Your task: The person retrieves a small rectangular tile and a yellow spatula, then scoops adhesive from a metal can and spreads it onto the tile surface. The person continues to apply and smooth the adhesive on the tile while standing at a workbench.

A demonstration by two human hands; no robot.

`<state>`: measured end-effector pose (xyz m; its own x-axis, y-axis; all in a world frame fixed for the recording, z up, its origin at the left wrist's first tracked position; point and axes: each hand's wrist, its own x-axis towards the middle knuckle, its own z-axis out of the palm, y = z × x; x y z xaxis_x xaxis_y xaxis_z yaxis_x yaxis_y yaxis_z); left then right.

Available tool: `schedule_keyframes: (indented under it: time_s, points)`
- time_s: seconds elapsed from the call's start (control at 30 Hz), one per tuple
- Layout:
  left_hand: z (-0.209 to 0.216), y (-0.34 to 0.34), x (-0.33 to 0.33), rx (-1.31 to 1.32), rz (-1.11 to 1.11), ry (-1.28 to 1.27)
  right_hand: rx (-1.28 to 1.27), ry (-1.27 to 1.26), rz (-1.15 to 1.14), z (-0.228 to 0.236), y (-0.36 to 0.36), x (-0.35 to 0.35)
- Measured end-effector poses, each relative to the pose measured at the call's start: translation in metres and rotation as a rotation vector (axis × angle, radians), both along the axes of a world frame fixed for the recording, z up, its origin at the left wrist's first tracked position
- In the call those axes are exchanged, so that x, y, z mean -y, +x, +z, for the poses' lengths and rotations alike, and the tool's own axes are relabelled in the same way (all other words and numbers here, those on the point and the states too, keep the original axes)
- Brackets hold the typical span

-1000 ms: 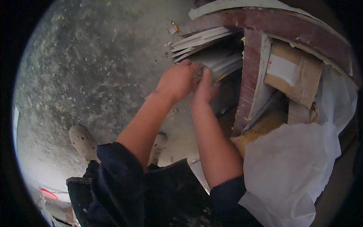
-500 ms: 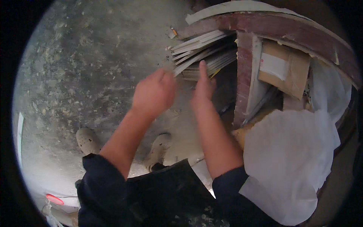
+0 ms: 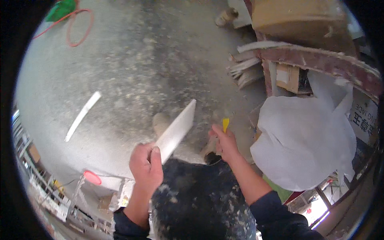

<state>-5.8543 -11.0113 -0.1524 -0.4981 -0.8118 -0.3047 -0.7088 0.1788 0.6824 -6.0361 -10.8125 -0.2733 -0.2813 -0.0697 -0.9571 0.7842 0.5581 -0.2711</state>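
white slab [image 3: 178, 130] in the left hand [image 3: 147, 166], yellow piece [image 3: 225, 125] in the right hand [image 3: 227, 145]

and here it is: the slab hangs in the air before the dark apron [image 3: 204, 200], slanting up and rightward! the left grip is narrow, thumb pressed on one face near the lower end, fingers behind, probably so that the long edges and far tip can jut out freely. over on the right, the grip is curled closed around the yellow piece, its flared end poking up past the fingers, perhaps held that way to leave this end exposed; the rest is hidden.

now the edges: the slab's tip points between the hands and away from the body, touching neither the right hand nor the yellow piece. leftward and ahead, the floor [image 3: 120, 76] spreads wide, a white strip [image 3: 83, 116] lying well apart. it looks tighter on the right, where a crumpled white sheet [image 3: 304, 144] bulges beside the forearm and pale layers [image 3: 246, 72] jut from the dark red frame [image 3: 316, 57].
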Motion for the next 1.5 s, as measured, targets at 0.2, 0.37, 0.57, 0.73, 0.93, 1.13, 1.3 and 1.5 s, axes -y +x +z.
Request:
schedule_keyframes:
  time_s: [0.2,0.37,0.57,0.73,0.93,1.13,1.3,1.5]
  points:
    - [0.21,0.028,-0.05,-0.21,0.259,-0.078,0.256,-0.38,0.01,0.229,0.057,0.05]
    - [0.345,0.041,-0.15,-0.269,0.227,-0.59,0.27,-0.762,0.149,0.381,0.069,0.042]
    - [0.471,0.049,-0.249,-0.189,0.201,-0.775,0.377,-1.024,0.314,0.477,0.094,-0.003]
    - [0.539,0.064,-0.302,0.014,0.13,-0.896,0.963,-1.331,0.376,0.548,0.121,-0.017]
    - [0.607,0.12,-0.378,-0.011,0.183,-0.875,1.493,-1.297,0.422,0.591,0.205,-0.041]
    - [0.621,0.268,-0.523,0.106,0.846,-0.883,1.604,-1.306,0.617,0.63,0.321,-0.11]
    - [0.591,0.358,-0.669,0.018,1.195,-0.698,1.683,-0.802,1.314,0.608,0.416,-0.179]
    - [0.555,0.374,-0.817,-0.233,1.415,-0.494,1.256,-1.015,3.182,0.58,0.552,-0.315]
